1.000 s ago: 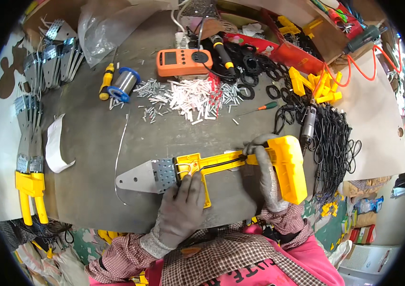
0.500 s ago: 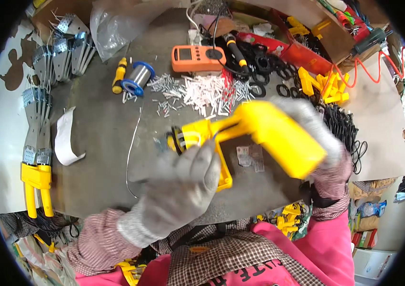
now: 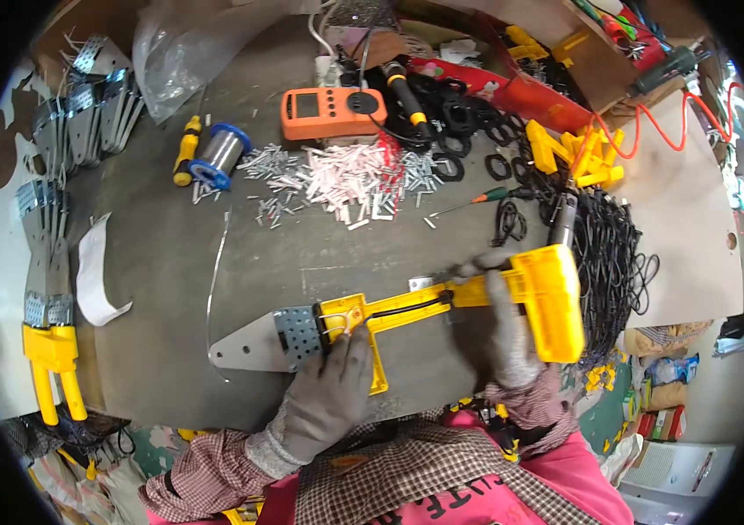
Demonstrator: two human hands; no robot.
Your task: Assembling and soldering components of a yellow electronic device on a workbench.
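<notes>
An open yellow plastic tool housing (image 3: 549, 302) lies across the middle of the bench, with a black cord (image 3: 407, 308) running along its handle channel. At its left end sits a perforated metal plate (image 3: 298, 336), and from that a flat pointed metal blade (image 3: 249, 346) with holes sticks out. My left hand (image 3: 324, 402), in a grey glove, presses its fingers on the housing beside the plate, near thin white wires. My right hand (image 3: 509, 337), also gloved, is wrapped round the handle near the wide box-shaped end; some of its fingers are hidden behind it.
An orange meter (image 3: 334, 114), a solder spool (image 3: 222, 155) and a yellow-handled tool (image 3: 186, 150) stand beyond a pile of white sleeves (image 3: 350, 179). A screwdriver (image 3: 477, 199) lies right of it, near black cords (image 3: 604, 262). Finished-looking yellow handles (image 3: 51, 350) and metal blades lie left.
The yellow housing has come down and turned lengthwise, its blade now pointing left. My right hand has moved down and left along with it. My left hand has shifted slightly down.
</notes>
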